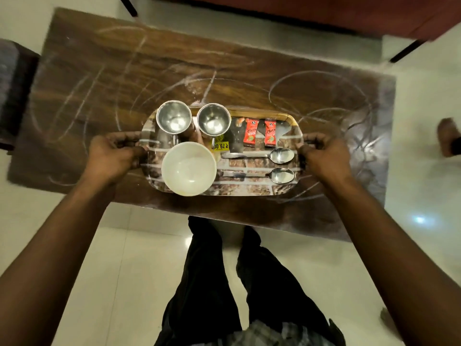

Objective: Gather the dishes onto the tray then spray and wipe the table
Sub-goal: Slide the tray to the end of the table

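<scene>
A patterned tray is over the near middle of the dark wooden table; whether it rests on the table or is lifted I cannot tell. On it stand two steel cups, a white bowl, two red sachets and two steel spoons. My left hand grips the tray's left handle. My right hand grips its right handle. White smeared streaks cover the tabletop.
A yellow price sticker lies on the tray. A dark chair stands at the table's left end, reddish-brown furniture behind it. Another person's foot is on the pale tiled floor at right. My legs stand before the table's near edge.
</scene>
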{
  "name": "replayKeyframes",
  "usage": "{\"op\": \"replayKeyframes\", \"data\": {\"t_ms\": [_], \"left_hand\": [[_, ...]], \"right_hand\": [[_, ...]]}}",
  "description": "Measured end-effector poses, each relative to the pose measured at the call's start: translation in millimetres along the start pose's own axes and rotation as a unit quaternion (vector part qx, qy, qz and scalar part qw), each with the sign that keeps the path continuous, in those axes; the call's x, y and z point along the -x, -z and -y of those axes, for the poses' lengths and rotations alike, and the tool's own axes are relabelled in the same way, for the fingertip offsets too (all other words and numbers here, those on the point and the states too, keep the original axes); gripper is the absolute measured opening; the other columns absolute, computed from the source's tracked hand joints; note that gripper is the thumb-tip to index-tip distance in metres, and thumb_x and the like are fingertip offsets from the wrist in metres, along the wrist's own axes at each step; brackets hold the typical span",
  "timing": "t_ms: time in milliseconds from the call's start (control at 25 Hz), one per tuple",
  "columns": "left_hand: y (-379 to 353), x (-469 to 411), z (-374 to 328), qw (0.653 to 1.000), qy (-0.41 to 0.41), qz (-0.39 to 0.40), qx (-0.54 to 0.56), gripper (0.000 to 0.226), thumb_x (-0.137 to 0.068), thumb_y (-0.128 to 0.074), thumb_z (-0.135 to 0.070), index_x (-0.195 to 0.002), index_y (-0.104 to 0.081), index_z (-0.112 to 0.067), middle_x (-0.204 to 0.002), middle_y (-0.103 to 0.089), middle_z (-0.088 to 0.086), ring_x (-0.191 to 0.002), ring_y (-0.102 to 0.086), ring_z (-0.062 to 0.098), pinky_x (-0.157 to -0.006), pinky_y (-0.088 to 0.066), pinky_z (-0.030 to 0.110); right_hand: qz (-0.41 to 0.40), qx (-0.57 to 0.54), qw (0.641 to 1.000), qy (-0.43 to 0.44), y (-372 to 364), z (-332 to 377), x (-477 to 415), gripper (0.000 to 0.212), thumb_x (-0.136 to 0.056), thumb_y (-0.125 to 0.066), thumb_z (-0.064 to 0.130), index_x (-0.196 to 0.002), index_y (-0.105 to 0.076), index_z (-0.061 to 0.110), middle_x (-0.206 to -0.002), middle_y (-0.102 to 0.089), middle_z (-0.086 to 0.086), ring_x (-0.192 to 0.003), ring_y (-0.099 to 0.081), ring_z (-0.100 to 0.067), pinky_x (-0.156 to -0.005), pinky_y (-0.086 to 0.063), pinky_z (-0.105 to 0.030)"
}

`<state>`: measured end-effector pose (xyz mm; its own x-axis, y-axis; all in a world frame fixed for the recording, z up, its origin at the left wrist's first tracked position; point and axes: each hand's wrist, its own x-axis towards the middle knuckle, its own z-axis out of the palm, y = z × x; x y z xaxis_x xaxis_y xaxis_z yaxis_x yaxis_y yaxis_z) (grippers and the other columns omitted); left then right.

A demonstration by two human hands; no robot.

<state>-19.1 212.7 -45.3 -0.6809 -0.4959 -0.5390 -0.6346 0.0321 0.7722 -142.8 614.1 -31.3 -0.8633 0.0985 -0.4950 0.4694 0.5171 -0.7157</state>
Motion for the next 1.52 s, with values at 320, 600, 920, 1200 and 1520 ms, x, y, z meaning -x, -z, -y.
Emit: {"op": "replayKeyframes", "data": {"t_ms": [320,600,920,1200,1520], "left_hand": [[80.7,123.4,-75.6,0.991,-0.025,-0.084,0.099,0.028,-0.091,-0.071,0.011,-0.112,-0.079,-0.006,-0.082,-0.084,0.004,-0.065,-0.08,0.015,-0.063,-0.068,0.03],[152.8,145.1,-89.7,0.985,-0.034,-0.11,0.132,0.022,-0.094,-0.071,0.01,-0.105,-0.08,-0.007,-0.079,-0.084,0.003,-0.065,-0.08,0.014,-0.064,-0.068,0.027],[235.4,102.7,-65.9,0.976,-0.009,-0.142,0.163,0.024,-0.093,-0.072,0.011,-0.112,-0.077,-0.002,-0.094,-0.079,0.014,-0.067,-0.08,0.013,-0.061,-0.065,0.025],[277.0,44.9,-34.3,0.961,0.048,-0.178,0.207,0.025,-0.093,-0.071,0.012,-0.114,-0.074,0.001,-0.096,-0.077,0.018,-0.065,-0.079,0.012,-0.064,-0.068,0.029],[281.7,-24.7,21.1,0.929,0.134,-0.205,0.278,0.023,-0.092,-0.072,0.013,-0.113,-0.071,0.004,-0.09,-0.072,0.019,-0.071,-0.076,0.023,-0.077,-0.069,0.039]], "right_hand": [[0.072,0.003,0.991,0.111,36.6,131.2,65.7,0.015,-0.102,-0.067,0.005,-0.101,-0.078,0.015,-0.089,-0.08,-0.005,-0.057,-0.073,-0.002,-0.05,-0.056,-0.02],[0.102,0.03,0.982,0.154,-1.7,212.5,88.5,0.01,-0.101,-0.071,0.008,-0.101,-0.079,0.012,-0.081,-0.077,-0.008,-0.051,-0.068,-0.005,-0.047,-0.055,-0.024],[0.112,0.076,0.979,0.151,-119.8,277.6,63.8,0.011,-0.099,-0.073,0.013,-0.102,-0.083,0.016,-0.091,-0.083,-0.008,-0.083,-0.081,-0.026,-0.075,-0.068,-0.046],[0.167,0.138,0.96,0.18,-236.2,336.1,13.2,0.014,-0.1,-0.07,0.01,-0.103,-0.081,0.018,-0.092,-0.081,-0.007,-0.069,-0.079,-0.013,-0.073,-0.066,-0.04],[0.223,0.195,0.928,0.226,-374.1,392.3,-52.1,0.015,-0.095,-0.075,0.012,-0.103,-0.084,0.02,-0.096,-0.083,-0.006,-0.085,-0.081,-0.023,-0.084,-0.067,-0.047]]}}
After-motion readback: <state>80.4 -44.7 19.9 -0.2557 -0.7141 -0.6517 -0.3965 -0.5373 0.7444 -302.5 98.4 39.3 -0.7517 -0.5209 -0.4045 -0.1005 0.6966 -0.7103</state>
